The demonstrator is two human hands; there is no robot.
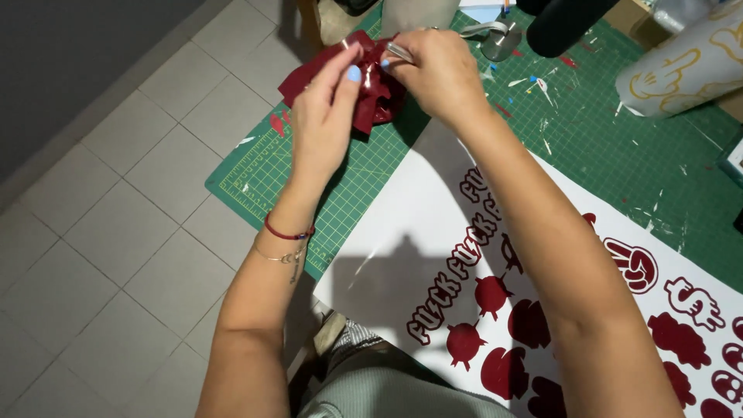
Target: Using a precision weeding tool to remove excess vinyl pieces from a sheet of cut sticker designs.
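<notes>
- A crumpled dark red vinyl scrap (371, 89) is gripped by the left hand (325, 116) fingers.
- Metal tweezers (398, 52) are pinched by the right hand (437, 73), touching the scrap.
- Likely next: the stuck scrap needs pulling off gently.

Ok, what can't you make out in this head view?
- Tool in the right hand: mostly hidden by the fingers; kind unclear.
- Vinyl wad: partly hidden behind the left hand.
- Sticker sheet: crossed by the right forearm, cut off at the bottom edge.
- Roll: cut off at the right edge.
</notes>
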